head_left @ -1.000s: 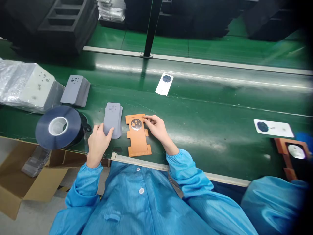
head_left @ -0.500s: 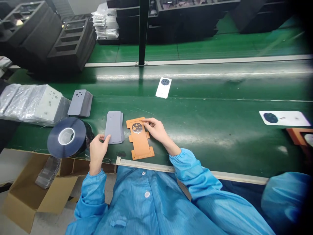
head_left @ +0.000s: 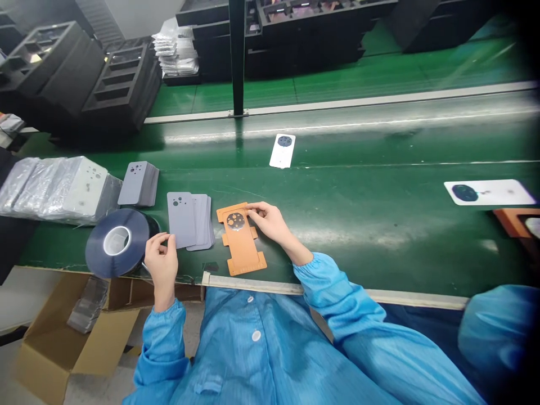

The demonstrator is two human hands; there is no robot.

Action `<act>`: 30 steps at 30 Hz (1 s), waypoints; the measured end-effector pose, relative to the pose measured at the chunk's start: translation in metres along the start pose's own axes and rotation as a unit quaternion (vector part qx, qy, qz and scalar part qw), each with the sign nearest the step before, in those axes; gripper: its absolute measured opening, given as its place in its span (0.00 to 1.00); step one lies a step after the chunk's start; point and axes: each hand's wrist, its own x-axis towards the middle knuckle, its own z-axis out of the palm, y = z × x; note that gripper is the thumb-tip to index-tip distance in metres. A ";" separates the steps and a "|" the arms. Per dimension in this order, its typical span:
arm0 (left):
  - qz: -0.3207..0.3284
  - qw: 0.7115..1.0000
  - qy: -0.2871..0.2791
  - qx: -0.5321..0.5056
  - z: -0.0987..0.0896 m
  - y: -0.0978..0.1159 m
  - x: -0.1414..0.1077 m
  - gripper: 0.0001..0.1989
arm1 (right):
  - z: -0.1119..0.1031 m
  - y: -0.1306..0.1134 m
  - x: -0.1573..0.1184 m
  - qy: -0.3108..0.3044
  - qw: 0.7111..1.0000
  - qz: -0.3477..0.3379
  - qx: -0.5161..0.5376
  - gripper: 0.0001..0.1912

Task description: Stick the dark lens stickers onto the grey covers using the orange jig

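My left hand [head_left: 162, 257] pinches the lower corner of a thin grey phone-back sheet [head_left: 180, 219], which has small holes near its top. The sheet partly overlaps the left side of a stack of similar grey sheets [head_left: 203, 222]. To the right of the stack lies an orange fixture [head_left: 245, 247] with side tabs and a dark round camera area [head_left: 235, 221] near its top. My right hand [head_left: 268, 221] has its fingertips together at the fixture's upper right corner; whether anything thin is between them I cannot make out.
A tape roll [head_left: 138, 247] sits left of my left hand. Behind it stand another grey stack [head_left: 138, 184] and plastic-wrapped sheets [head_left: 63, 188]. White phone backs [head_left: 282, 152] lie further off and at right. Black foam trays [head_left: 120, 93] are piled back left; an open carton [head_left: 50, 332] is below.
My left hand has moved left, drawing one grey sheet off the top of the stack. The right hand stays at the fixture's corner. The view has shifted slightly.
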 end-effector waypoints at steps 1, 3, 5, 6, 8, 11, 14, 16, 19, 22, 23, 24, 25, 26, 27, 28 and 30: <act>-0.007 0.999 0.006 -0.031 0.000 0.006 -0.003 0.18 | -0.001 -0.004 -0.001 0.000 1.000 0.004 0.003 0.17; -0.046 0.993 -0.013 -0.105 0.003 0.018 -0.012 0.20 | -0.001 -0.014 -0.002 -0.018 0.999 0.017 0.027 0.18; -0.080 0.983 -0.060 -0.153 0.010 0.029 -0.028 0.20 | 0.000 -0.026 -0.004 -0.062 0.994 0.024 0.083 0.22; -0.085 0.978 -0.091 -0.166 0.015 0.034 -0.037 0.20 | 0.002 -0.032 -0.005 -0.086 0.989 0.022 0.118 0.25; -0.072 0.970 -0.159 -0.172 0.026 0.041 -0.057 0.19 | 0.004 -0.041 -0.006 -0.120 0.978 0.001 0.172 0.29; 0.009 0.966 -0.233 -0.111 0.041 0.044 -0.084 0.16 | 0.006 -0.045 -0.006 -0.126 0.976 -0.034 0.173 0.30; 0.163 0.967 -0.194 -0.001 0.048 0.041 -0.102 0.18 | 0.006 -0.040 -0.007 -0.130 0.981 -0.035 0.139 0.29; 0.259 0.952 -0.159 0.043 0.048 0.038 -0.111 0.28 | 0.004 -0.036 -0.010 -0.138 0.981 -0.030 0.129 0.28; 0.332 0.926 -0.166 0.069 0.048 0.032 -0.119 0.46 | 0.002 -0.029 -0.015 -0.140 0.983 -0.029 0.119 0.25; 0.355 0.910 -0.196 0.084 0.051 0.026 -0.123 0.51 | -0.001 -0.023 -0.019 -0.132 0.987 -0.032 0.088 0.22; 0.367 0.902 -0.208 0.090 0.052 0.023 -0.124 0.49 | -0.001 -0.021 -0.020 -0.127 0.989 -0.036 0.067 0.22; 0.379 0.894 -0.219 0.095 0.053 0.021 -0.124 0.45 | -0.002 -0.020 -0.021 -0.118 0.991 -0.045 0.038 0.22; 0.390 0.887 -0.226 0.099 0.054 0.019 -0.124 0.41 | -0.003 -0.019 -0.021 -0.106 0.992 -0.062 0.000 0.22; 0.397 0.883 -0.229 0.100 0.055 0.017 -0.124 0.37 | -0.003 -0.017 -0.021 -0.092 0.991 -0.084 -0.045 0.22; 0.400 0.882 -0.229 0.099 0.056 0.015 -0.123 0.35 | -0.004 -0.016 -0.020 -0.079 0.987 -0.110 -0.092 0.21; 0.400 0.883 -0.227 0.094 0.057 0.014 -0.123 0.34 | -0.005 -0.015 -0.020 -0.068 0.979 -0.135 -0.136 0.21; 0.394 0.886 -0.230 0.088 0.057 0.014 -0.122 0.32 | -0.006 -0.014 -0.019 -0.053 0.963 -0.167 -0.207 0.22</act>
